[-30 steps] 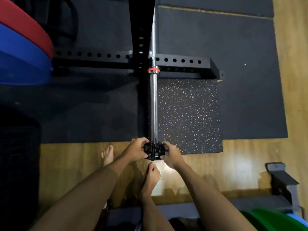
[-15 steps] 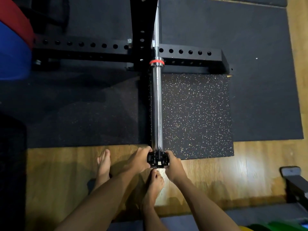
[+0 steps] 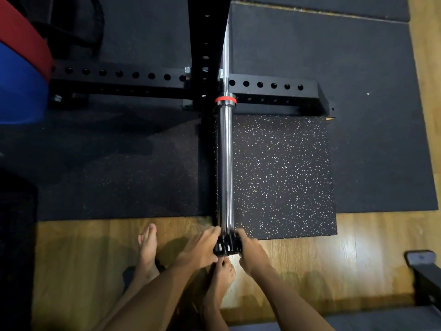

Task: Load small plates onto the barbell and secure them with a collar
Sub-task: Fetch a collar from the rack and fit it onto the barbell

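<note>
Looking down, head view: bare feet stood on the wood floor (image 3: 83, 259).
Barbell sleeve (image 3: 225, 163): chrome, running away over a speckled mat (image 3: 281, 173) toward the black rack (image 3: 205, 44).
Small plates (image 3: 226, 246): black stack at the sleeve's near end.
Left hand (image 3: 199, 249): grip closed on the stack's left side.
Right hand (image 3: 250, 253): grip closed on its right side.
</note>
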